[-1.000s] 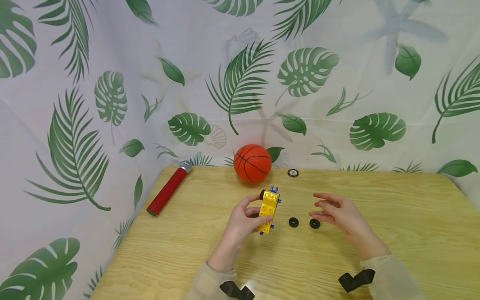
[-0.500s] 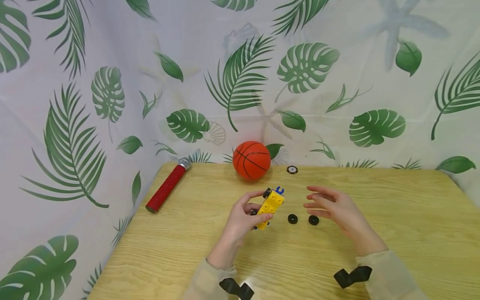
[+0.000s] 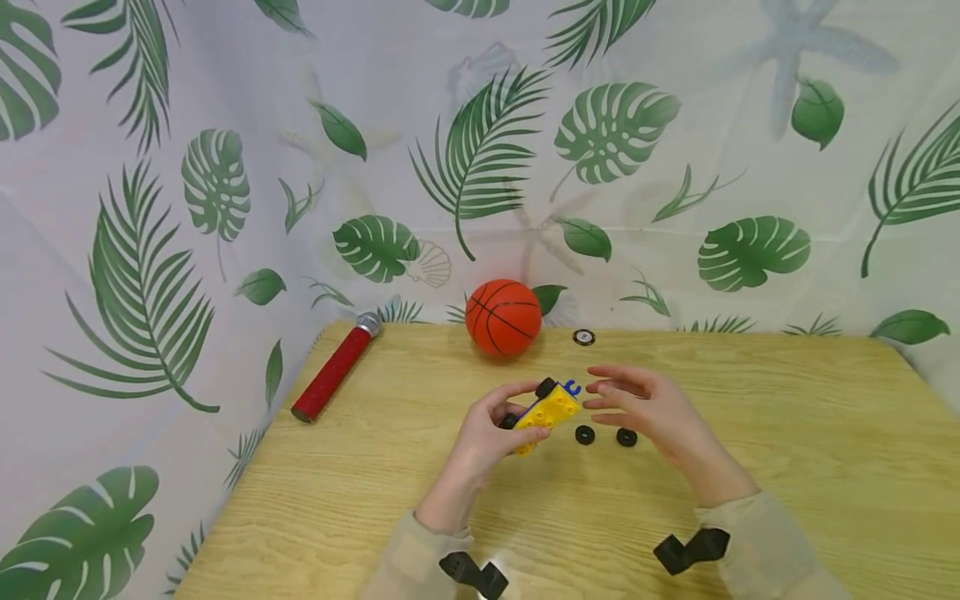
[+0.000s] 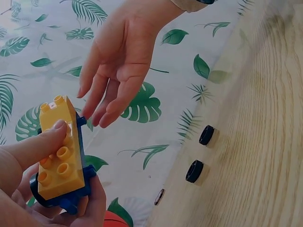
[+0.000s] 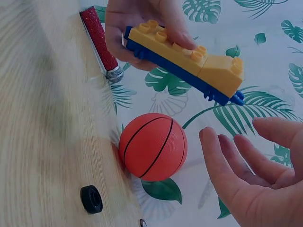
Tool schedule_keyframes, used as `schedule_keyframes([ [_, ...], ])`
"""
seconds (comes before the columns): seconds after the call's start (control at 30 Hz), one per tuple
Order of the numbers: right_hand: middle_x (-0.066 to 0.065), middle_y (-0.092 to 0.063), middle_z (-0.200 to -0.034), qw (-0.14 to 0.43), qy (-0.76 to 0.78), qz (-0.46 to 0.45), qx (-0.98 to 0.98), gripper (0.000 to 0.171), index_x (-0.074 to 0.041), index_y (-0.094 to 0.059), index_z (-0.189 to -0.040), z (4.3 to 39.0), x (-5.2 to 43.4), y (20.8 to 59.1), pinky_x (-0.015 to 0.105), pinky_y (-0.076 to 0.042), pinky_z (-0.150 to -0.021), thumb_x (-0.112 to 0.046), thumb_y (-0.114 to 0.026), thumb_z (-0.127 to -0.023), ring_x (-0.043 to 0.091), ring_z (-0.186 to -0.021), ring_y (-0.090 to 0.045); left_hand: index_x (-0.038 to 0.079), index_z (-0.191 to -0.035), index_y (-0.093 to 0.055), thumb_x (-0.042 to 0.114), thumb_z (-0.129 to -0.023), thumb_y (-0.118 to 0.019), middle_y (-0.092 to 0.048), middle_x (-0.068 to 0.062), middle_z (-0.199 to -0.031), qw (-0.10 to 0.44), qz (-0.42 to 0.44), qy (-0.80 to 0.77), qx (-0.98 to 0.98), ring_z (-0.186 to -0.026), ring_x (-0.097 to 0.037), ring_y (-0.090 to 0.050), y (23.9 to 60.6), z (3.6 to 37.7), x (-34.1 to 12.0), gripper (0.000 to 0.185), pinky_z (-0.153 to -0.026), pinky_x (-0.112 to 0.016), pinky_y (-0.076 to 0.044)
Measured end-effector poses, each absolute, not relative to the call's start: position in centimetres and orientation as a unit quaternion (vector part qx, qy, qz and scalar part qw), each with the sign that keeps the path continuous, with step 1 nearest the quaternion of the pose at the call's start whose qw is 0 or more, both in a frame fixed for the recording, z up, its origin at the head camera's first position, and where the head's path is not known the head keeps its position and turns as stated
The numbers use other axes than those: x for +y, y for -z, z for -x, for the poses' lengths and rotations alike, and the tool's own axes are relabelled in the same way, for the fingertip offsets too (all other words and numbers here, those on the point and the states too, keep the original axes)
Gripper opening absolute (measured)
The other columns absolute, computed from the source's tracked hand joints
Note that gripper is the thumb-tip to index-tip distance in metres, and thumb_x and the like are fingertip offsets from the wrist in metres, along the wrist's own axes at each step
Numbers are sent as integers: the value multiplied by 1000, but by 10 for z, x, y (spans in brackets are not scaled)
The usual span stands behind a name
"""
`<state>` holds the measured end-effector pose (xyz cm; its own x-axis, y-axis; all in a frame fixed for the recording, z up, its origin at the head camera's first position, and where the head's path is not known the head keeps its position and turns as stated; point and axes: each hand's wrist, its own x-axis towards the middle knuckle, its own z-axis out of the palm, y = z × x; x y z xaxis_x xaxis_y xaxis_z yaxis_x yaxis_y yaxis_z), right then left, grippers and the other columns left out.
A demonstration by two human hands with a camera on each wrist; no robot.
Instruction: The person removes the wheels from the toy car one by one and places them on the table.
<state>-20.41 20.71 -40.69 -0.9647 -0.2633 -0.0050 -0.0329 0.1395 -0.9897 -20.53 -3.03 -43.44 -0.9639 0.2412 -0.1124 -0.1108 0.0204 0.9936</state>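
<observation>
left hand: my left hand (image 3: 487, 433) grips the yellow brick-built toy car with a blue chassis (image 3: 546, 410), thumb on the studded top and fingers curled under the base. i hold it lifted above the table, tilted so its blue hook end points up and to the right.
toy car: in the left wrist view the toy car (image 4: 59, 153) sits between my thumb and fingers, one black wheel showing at its lower end. in the right wrist view i see its yellow bricks on the blue base (image 5: 189, 64).
right hand: my right hand (image 3: 648, 408) hovers just beside the hook end, fingers straight and loosely spread, holding nothing. i cannot tell whether the fingertips touch the car.
loose wheels: two small black rubber wheels (image 3: 585, 434) lie on the light wooden table (image 3: 787, 433), just below my right hand, near each other.
back of table: an orange basketball (image 3: 503, 317) rests at the far edge, a small round black disc (image 3: 583, 337) just right of it.
left edge: a red glittery toy microphone with a silver head (image 3: 334, 372) lies aslant.
</observation>
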Motion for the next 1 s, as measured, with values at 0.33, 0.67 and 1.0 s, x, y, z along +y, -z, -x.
schedule_keyframes([
  [0.33,5,-64,-111,109,652,127,740,54,9,-42,-143,203,198,402,31,-58,-90,-21,-58,-101,11,-99,-67,24,-124,-69,4,-80,-81,-68,-5,-104,129,-54,-699,701,-92,-17,-60,435,203,-29,50,-69,-24,-52],
  [0.67,16,-65,-120,116,625,130,761,52,4,-47,-141,204,196,404,33,-60,-86,-20,-63,-98,14,-95,-69,22,-124,-69,4,-79,-82,-68,-6,-104,133,-74,-698,700,-92,-17,-58,434,201,-27,50,-71,-24,-51],
  [1.0,23,-61,-122,128,622,151,757,55,6,-44,-143,201,200,403,31,-60,-83,-13,-64,-96,12,-93,-69,19,-128,-67,0,-78,-81,-68,-6,-107,135,-68,-704,694,-93,-16,-60,435,200,-26,55,-75,-23,-55],
])
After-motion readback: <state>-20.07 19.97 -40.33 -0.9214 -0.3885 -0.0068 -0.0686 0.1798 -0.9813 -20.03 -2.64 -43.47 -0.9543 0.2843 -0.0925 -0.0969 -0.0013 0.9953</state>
